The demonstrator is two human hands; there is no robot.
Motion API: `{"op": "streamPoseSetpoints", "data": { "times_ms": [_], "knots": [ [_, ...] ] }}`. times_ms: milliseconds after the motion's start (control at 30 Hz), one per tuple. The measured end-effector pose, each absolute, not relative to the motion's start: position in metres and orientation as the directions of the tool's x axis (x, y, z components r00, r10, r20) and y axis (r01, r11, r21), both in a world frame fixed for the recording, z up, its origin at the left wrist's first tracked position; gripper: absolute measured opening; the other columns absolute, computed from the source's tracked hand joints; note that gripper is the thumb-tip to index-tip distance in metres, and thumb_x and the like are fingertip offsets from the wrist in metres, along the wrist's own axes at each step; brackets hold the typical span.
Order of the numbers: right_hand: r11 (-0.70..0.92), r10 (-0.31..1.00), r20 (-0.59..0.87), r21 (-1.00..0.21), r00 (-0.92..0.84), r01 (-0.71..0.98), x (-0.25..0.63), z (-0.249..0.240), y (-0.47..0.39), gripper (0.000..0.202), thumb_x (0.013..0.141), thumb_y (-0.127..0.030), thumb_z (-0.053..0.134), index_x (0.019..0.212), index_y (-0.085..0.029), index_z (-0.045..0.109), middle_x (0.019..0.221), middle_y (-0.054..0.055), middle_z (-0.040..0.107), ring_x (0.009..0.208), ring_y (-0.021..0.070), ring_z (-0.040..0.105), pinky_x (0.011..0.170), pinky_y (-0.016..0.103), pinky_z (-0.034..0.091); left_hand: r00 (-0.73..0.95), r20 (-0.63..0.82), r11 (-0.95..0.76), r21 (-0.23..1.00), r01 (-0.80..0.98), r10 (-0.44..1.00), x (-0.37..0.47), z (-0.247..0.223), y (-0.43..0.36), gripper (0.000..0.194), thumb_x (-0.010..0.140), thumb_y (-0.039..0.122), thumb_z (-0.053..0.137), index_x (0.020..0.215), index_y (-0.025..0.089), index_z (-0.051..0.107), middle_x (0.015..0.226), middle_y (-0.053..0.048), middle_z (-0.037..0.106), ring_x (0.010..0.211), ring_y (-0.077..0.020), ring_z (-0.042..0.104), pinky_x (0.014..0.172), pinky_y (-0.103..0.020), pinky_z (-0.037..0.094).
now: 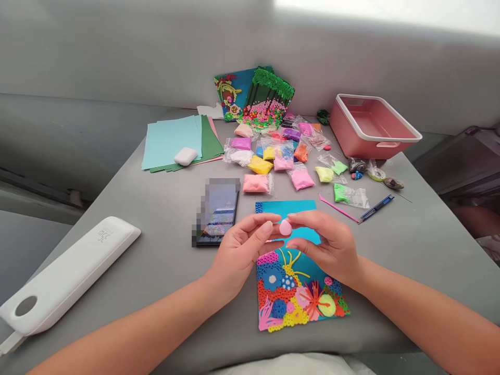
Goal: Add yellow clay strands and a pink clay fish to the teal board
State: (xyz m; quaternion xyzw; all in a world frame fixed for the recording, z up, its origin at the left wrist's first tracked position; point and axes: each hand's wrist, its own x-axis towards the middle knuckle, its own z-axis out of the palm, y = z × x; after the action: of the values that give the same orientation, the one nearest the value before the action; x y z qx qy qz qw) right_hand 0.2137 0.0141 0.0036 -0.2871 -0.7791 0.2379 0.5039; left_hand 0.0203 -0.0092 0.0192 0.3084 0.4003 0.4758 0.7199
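Note:
A small pale pink ball of clay (285, 227) rests against the fingertips of my left hand (250, 237), whose fingers are spread out beneath and beside it. My right hand (328, 242) is at the ball's right side, its thumb and fingers apart and curved toward it. Under both hands lies a blue board (291, 207), its lower half covered with colourful clay shapes such as a blue flower (272, 278), a red branching piece and a yellow-green disc (327, 305). The hands hide the board's middle in part.
Bags of coloured clay (260, 165) lie behind the board. A phone (219, 211) is to its left, a pink tool (339, 209) and a blue cutter (376, 209) to its right. Farther out are a pink basket (369, 125), paper sheets (172, 138) and a white device (74, 276).

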Motion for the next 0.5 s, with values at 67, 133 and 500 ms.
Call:
{"op": "streamPoseSetpoints", "data": {
  "times_ms": [67, 133, 500],
  "knots": [
    [0.749, 0.659, 0.674, -0.629, -0.333, 0.208, 0.214, 0.0056, 0.014, 0.043, 0.088, -0.019, 0.075, 0.129, -0.028, 0.07, 0.101, 0.006, 0.078, 0.088, 0.0174, 0.076, 0.079, 0.03, 0.066, 0.243, -0.279, 0.362, 0.826, -0.433, 0.929, 0.0209, 0.0178, -0.0101, 0.025, 0.081, 0.04, 0.081, 0.097, 0.021, 0.077, 0.097, -0.005, 0.079, 0.096, -0.0215, 0.074, 0.089, -0.034, 0.06],
    [0.756, 0.652, 0.684, -0.62, -0.327, 0.21, 0.2142, 0.0073, 0.0135, 0.042, 0.088, -0.014, 0.073, 0.127, -0.029, 0.072, 0.101, 0.006, 0.077, 0.086, 0.0163, 0.075, 0.078, 0.028, 0.065, 0.267, -0.292, 0.386, 0.808, -0.445, 0.919, 0.0216, 0.0161, -0.0112, 0.026, 0.082, 0.038, 0.082, 0.1, 0.021, 0.075, 0.095, -0.004, 0.079, 0.092, -0.0196, 0.075, 0.086, -0.032, 0.059],
    [0.771, 0.611, 0.674, -0.624, -0.415, 0.123, 0.2126, 0.0062, 0.0134, 0.053, 0.092, -0.006, 0.063, 0.139, -0.029, 0.063, 0.11, 0.009, 0.072, 0.098, 0.0166, 0.071, 0.085, 0.03, 0.063, 0.297, -0.384, 0.484, 0.726, -0.488, 0.874, 0.0221, 0.0172, -0.012, 0.042, 0.071, 0.026, 0.091, 0.105, 0.022, 0.067, 0.084, 0.002, 0.079, 0.078, -0.0108, 0.073, 0.079, -0.023, 0.055]
  ]
}}
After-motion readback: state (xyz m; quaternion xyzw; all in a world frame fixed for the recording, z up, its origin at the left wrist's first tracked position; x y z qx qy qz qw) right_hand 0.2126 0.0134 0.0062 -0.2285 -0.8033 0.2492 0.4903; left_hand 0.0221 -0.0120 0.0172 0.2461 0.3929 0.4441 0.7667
